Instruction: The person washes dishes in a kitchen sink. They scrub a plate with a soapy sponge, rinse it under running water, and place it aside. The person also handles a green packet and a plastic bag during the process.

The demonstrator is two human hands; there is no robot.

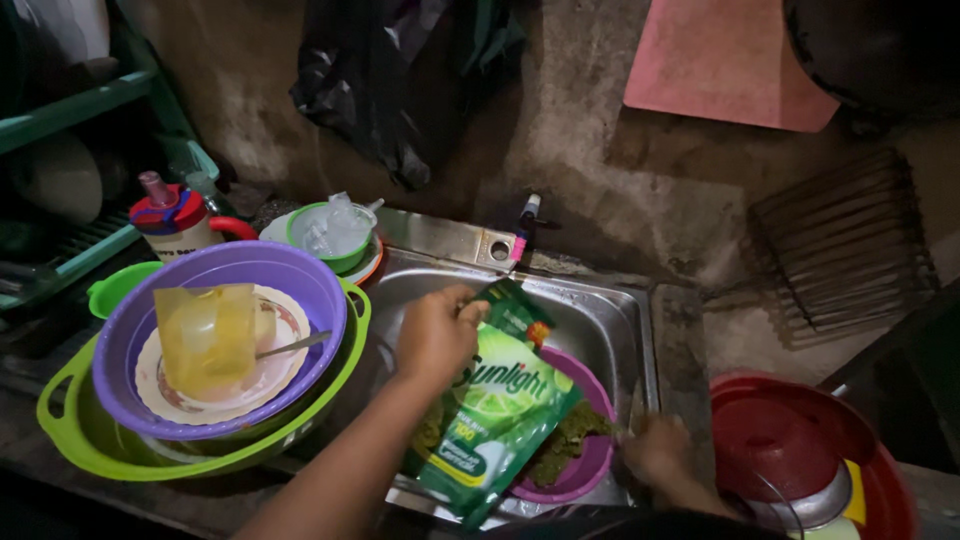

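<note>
Dish-soap pouch (495, 410), green and soft-sided, is hanging tilted over the steel sink (610, 315), with its lower end just above the purple bowl (590, 470) that is sitting in the basin. We are gripping the pouch at its top corner with our left hand (437, 335), fingers clenched on the plastic. Our right hand (660, 452) is resting at the right rim of the purple bowl, beside the green scouring pad (565, 440) lying inside it; we cannot tell whether its fingers are closed or loose, since the view is dark there.

To do this step well, we are judging that the pouch needs a firm pinch near its top, with the opening aimed into the bowl and not at the sink floor, because a soft pouch can gush if squeezed hard. Steadying the bowl with the right hand is helping against tipping.

To the left, a purple basin (230, 275) is sitting inside a green basin (200, 465), carrying a patterned plate (250, 385), a yellow cup (205, 335) and a spoon (292, 346). A red tub (890, 500) is standing at the right.
</note>
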